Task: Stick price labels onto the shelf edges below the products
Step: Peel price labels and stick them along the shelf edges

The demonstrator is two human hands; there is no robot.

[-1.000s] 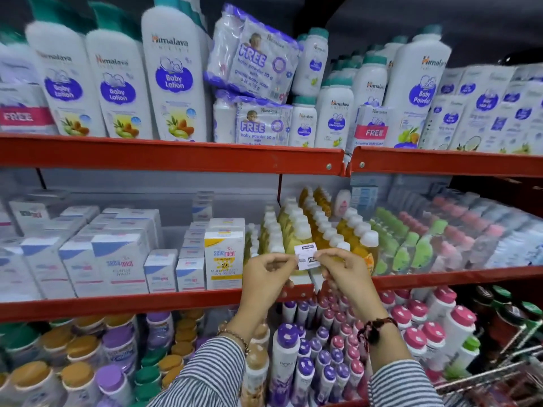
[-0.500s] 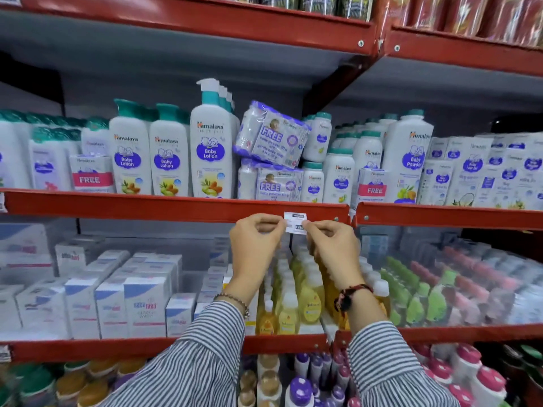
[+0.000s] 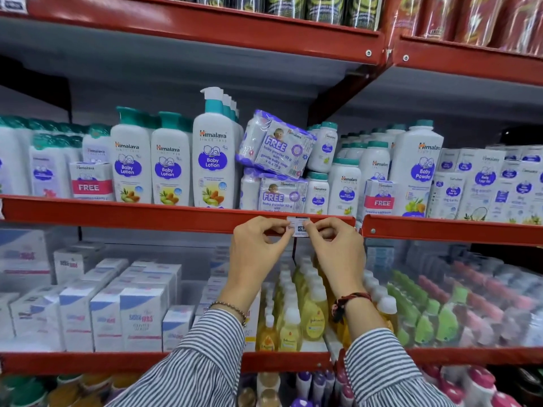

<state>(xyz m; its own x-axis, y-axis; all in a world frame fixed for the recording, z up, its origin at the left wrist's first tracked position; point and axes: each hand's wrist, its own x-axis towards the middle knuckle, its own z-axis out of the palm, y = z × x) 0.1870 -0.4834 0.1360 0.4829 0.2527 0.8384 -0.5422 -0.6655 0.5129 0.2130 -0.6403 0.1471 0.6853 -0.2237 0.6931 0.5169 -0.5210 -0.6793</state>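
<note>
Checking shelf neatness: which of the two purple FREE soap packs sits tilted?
The upper soap pack, resting askew on the lower soap pack, which lies level directly above the price label.

Two hands, the left hand (image 3: pixel 258 245) and the right hand (image 3: pixel 338 248), meet at one price label (image 3: pixel 298 226). Two wrapped soap packs (image 3: pixel 276 145) marked FREE lie stacked. Three front Baby Lotion bottles (image 3: pixel 167 160) stand together.

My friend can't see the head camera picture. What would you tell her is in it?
Two bare hands, left hand and right hand, press a small white paper price label onto the red metal shelf edge below purple-wrapped baby soap packs. White baby lotion bottles stand on that shelf.
</note>
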